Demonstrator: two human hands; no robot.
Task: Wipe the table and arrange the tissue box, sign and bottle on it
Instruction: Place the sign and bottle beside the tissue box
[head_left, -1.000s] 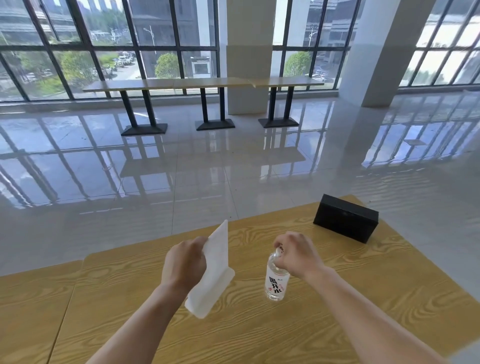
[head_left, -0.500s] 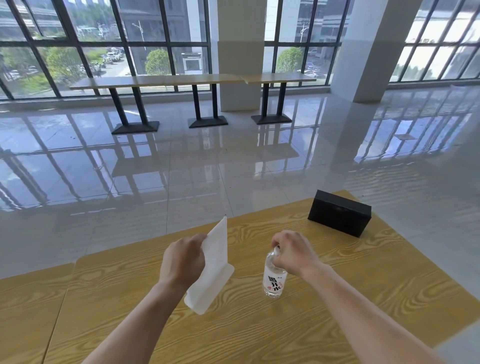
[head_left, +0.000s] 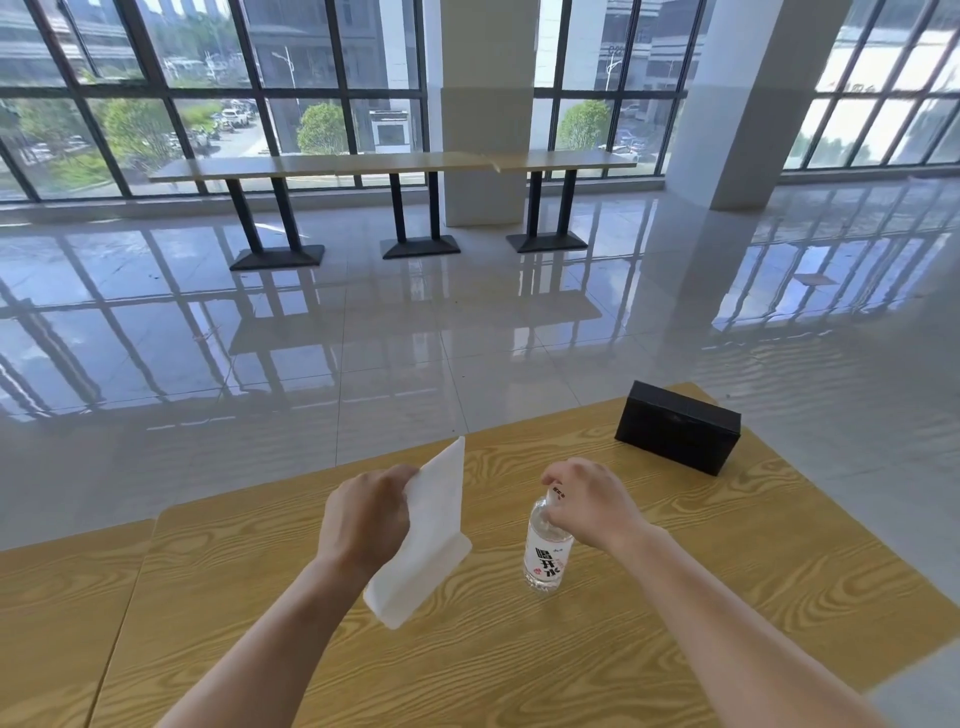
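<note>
two bare hands work over a wood-grain desk (head_left: 727, 571). the left hand (head_left: 363, 519) grips the upper edge of a white sign (head_left: 436, 540); its fingers curl round behind the panel and are mostly hidden. the sign leans, and i cannot tell whether its base touches the desk. the side that shows is plain white.

the right hand (head_left: 592, 504) pinches the top of a clear bottle (head_left: 545, 558), which stands upright on the desk just right of the sign. curled fingers cover the cap. the white label carries large black chinese characters above a small red mark.

a black tissue box (head_left: 678, 426) sits at the desk's far right corner, well apart, its opening out of sight. both forearms are cut off at the bottom edge.
</note>
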